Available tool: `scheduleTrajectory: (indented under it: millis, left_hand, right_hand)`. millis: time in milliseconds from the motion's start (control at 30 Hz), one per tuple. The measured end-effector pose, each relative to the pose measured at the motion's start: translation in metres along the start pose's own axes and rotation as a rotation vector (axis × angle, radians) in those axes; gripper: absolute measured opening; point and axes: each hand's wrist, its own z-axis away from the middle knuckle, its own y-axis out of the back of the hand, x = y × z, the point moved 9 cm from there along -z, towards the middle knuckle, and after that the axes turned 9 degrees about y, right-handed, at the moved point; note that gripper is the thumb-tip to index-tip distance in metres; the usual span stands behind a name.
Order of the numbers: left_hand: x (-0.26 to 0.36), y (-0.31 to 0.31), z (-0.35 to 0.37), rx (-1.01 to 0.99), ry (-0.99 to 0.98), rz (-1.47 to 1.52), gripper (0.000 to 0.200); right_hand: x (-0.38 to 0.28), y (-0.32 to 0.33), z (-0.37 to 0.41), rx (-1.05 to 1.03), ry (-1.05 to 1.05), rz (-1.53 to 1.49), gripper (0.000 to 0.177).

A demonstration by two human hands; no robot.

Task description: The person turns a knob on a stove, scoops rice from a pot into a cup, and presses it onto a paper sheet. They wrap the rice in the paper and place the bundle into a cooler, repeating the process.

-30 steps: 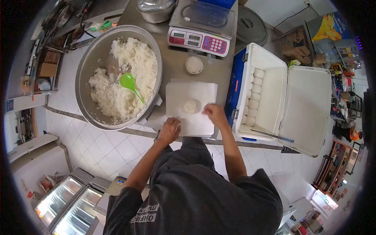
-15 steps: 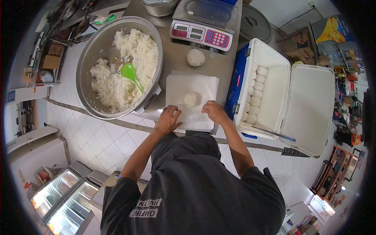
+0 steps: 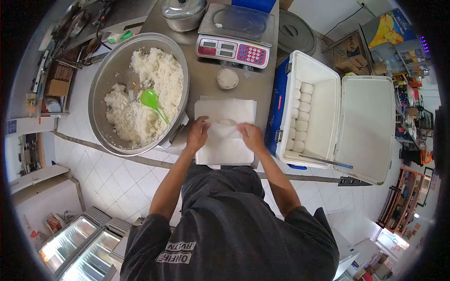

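My left hand pinches one corner of a sheet of white paper, which looks like food wrapping paper. At the opposite corner, my right hand grips the same sheet, a little smeared by motion. The lifted near edge folds over a mound of cooked rice, so most of the rice is hidden. Under it lies a stack of white paper sheets at the table's front edge. A small bowl of rice stands just beyond the stack.
Left is a large metal basin of rice with a green spoon. Behind are a digital scale and a lidded pot. An open cooler box on the right holds several white wrapped bundles.
Both hands have taken hold of the paper's near edge and raised it away from me over the rice mound. The mound was uncovered before. The camera view has shifted slightly.
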Motion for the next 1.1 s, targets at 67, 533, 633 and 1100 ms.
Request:
scheduleTrajectory:
  millis: [67,533,633,1100]
  left_hand:
    - [-0.026,-0.013,-0.015,0.002,-0.019,-0.101,0.031]
    - [0.085,-0.049,0.068,-0.027,-0.577,-0.513,0.043]
    - [0.077,-0.056,0.063,-0.106,-0.607,-0.486,0.043]
    - [0.056,-0.059,0.049,-0.249,-0.593,-0.467,0.027]
  right_hand:
    - [0.025,-0.004,-0.02,-0.1,-0.127,0.077,0.022]
    - [-0.016,0.004,-0.066,-0.043,-0.025,0.483,0.022]
    - [-0.007,0.003,-0.087,-0.16,0.144,0.313,0.031]
    - [-0.061,-0.027,-0.03,-0.416,0.187,0.292,0.024]
